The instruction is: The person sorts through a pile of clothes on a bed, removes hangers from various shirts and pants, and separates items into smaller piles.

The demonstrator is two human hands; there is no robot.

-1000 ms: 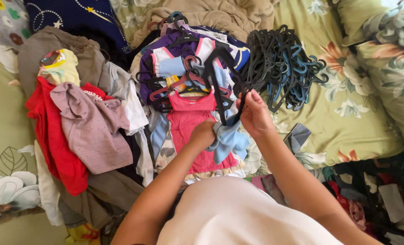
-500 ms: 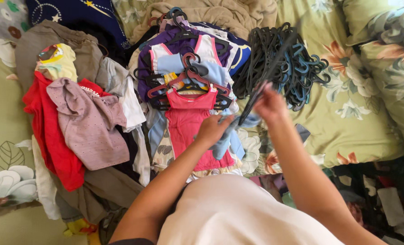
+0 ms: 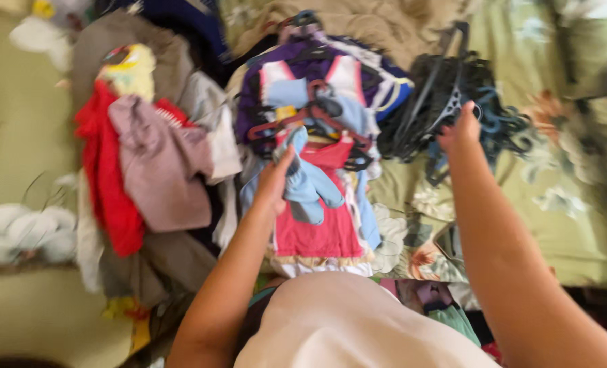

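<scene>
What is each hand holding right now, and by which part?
The left hand grips the light blue garment by its upper edge. The right hand holds a black hanger near its lower end, over the hanger pile; blur hides the exact grip.

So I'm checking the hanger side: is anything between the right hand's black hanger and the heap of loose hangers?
Nothing visible. The right hand holds the black hanger right at the near edge of the hanger heap on the floral bedspread, with no garment between them. Motion blur hides the finer detail.
</scene>
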